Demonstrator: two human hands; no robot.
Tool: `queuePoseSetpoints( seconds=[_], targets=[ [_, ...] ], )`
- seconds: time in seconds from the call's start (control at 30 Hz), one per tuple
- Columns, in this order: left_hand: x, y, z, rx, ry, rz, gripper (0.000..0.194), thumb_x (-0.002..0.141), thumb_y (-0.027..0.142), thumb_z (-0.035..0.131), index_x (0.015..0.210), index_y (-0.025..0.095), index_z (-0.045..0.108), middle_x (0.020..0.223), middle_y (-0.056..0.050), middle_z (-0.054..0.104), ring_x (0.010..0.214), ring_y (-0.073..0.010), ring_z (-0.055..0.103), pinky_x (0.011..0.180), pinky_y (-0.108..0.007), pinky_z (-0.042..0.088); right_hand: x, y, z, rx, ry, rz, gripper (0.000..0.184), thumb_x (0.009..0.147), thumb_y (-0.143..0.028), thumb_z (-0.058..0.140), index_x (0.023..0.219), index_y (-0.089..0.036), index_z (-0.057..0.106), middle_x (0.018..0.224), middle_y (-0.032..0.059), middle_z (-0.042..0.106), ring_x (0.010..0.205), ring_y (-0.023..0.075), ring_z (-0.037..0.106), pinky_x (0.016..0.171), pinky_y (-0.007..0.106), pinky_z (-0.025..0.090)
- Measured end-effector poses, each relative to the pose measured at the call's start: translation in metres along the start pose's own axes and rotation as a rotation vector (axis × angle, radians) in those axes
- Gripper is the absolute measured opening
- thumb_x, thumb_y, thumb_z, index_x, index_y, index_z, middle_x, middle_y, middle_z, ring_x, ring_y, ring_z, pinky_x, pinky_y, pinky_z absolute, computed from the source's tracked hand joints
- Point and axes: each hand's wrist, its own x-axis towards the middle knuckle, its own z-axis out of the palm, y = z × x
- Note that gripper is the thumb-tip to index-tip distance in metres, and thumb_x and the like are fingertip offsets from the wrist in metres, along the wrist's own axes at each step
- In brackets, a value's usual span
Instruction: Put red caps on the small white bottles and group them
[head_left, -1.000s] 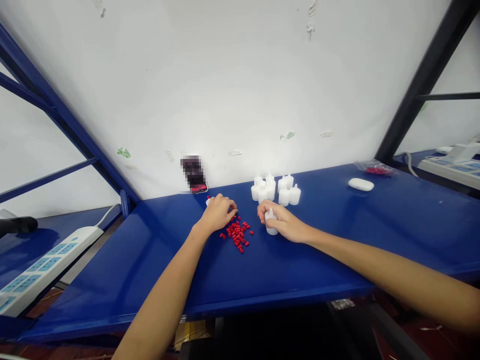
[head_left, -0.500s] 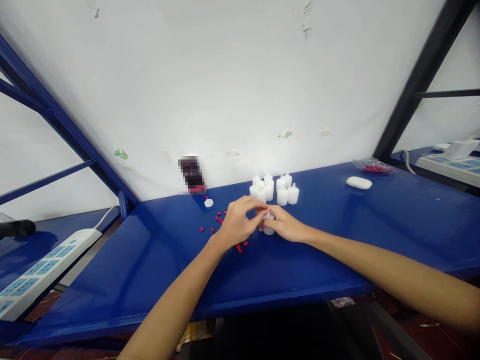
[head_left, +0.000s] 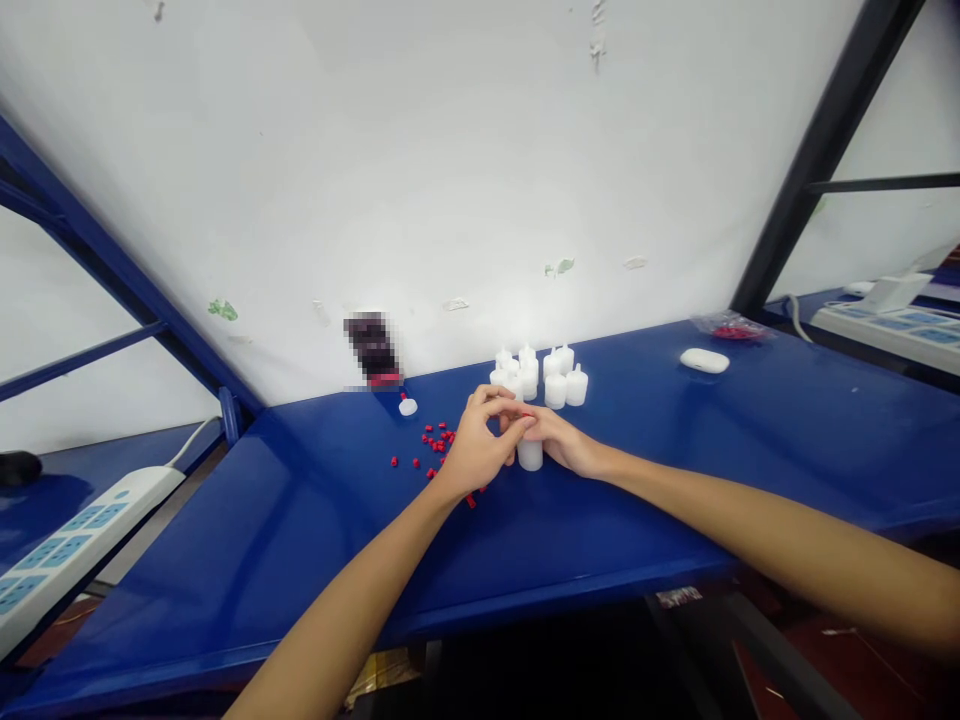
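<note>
with your right hand [head_left: 568, 442] gripping the bottle [head_left: 530, 456] upright, square the cap [head_left: 527, 415] pinched in your left hand [head_left: 482, 438].

My right hand [head_left: 564, 443] holds a white bottle [head_left: 530, 456] upright at the blue table [head_left: 600, 540] — my left hand [head_left: 484, 440] meets it at the top, a red piece [head_left: 527, 415] showing there. Loose red pieces [head_left: 438, 444] lie left; more bottles [head_left: 555, 390] stand far.

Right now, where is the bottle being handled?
In the head view, the bottle is in the right hand, right of the red caps and in front of the other bottles.
</note>
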Motion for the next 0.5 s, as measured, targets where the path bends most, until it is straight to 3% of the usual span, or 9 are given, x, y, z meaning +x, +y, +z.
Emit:
queuePoseSetpoints(
  seconds=[0.17, 0.33, 0.5],
  targets=[
    [0.001, -0.008, -0.003, -0.167, -0.121, -0.121, 0.023, 0.086, 0.039, 0.065, 0.095, 0.019, 0.072, 0.125, -0.01, 0.053, 0.08, -0.0152, 0.064, 0.068, -0.032, 0.056, 0.005, 0.003, 0.001, 0.044, 0.035, 0.098, 0.046, 0.089, -0.054, 0.041, 0.074, -0.015, 0.06, 0.061, 0.0045, 0.06, 0.063, 0.0177, 0.059, 0.067, 0.031, 0.047],
    [0.0, -0.011, -0.004, -0.069, -0.107, -0.048, 0.015, 0.085, 0.034, 0.067, 0.086, 0.02, 0.073, 0.118, -0.007, 0.059, 0.107, -0.022, 0.059, 0.1, -0.04, 0.047, 0.005, 0.01, -0.001, -0.017, 0.085, 0.142, 0.046, 0.09, -0.051, 0.042, 0.064, -0.016, 0.057, 0.053, 0.003, 0.057, 0.054, 0.0148, 0.054, 0.061, 0.028, 0.044],
    [-0.004, -0.007, 0.0, -0.025, -0.089, 0.071, 0.012, 0.086, 0.031, 0.067, 0.091, 0.022, 0.072, 0.11, -0.006, 0.063, 0.109, -0.0215, 0.057, 0.102, -0.04, 0.043, -0.003, 0.016, -0.002, -0.126, 0.175, 0.017, 0.041, 0.088, -0.047, 0.041, 0.064, -0.016, 0.056, 0.052, 0.0019, 0.055, 0.051, 0.0133, 0.05, 0.055, 0.027, 0.039]
  ],
)
